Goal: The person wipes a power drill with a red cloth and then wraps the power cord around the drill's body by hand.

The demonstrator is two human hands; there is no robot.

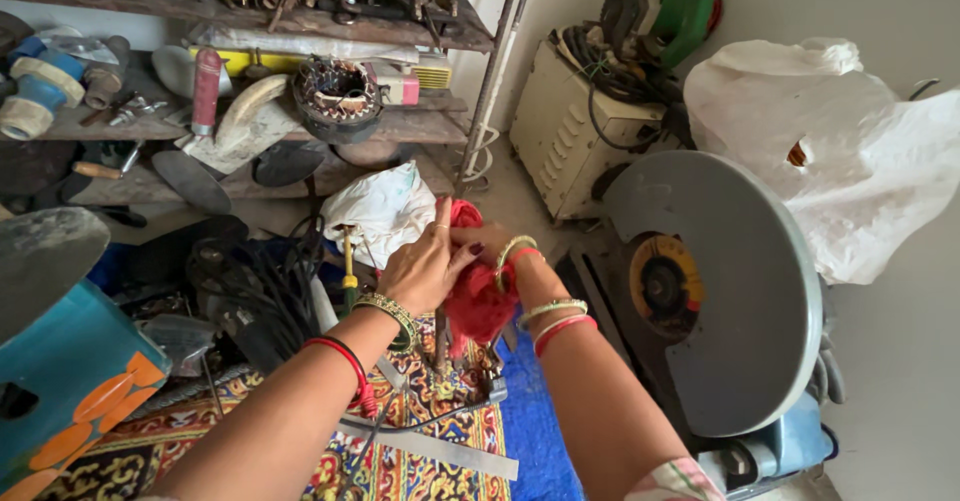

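While the teal box with orange patches [60,381] and the dark round disc [45,261] above it sit at the far left, the shelves [250,11] behind them are crowded with metal tools, a red cylinder [206,89] and a wound copper stator ring [337,96], and a tangle of black cable [255,296] lies on the floor below. Next comes a crumpled white plastic bag [380,211], then the left hand [428,266], which lies flat with fingers spread against the side of a red cloth [478,296], pressing rather than pinching it. The cloth is bunched up at chest height between both hands, over a patterned rug [400,461] and a blue mat [530,421], with a loose tail hanging down. It looks soft, light and limp, likely to sag and slip wherever it is not gathered, so it seems best taken by a full handful of the bunched middle rather than by an edge. The right hand [490,246] is curled over the top of the cloth, fingers closed into the fabric, though how tightly it grips cannot be told, since the cloth hides the fingertips. Further right stands a cut-off saw with a grey blade guard [730,291] and yellow-labelled disc [662,283], a cream metal box [565,131] with cables behind it, and a large white sack [850,161].
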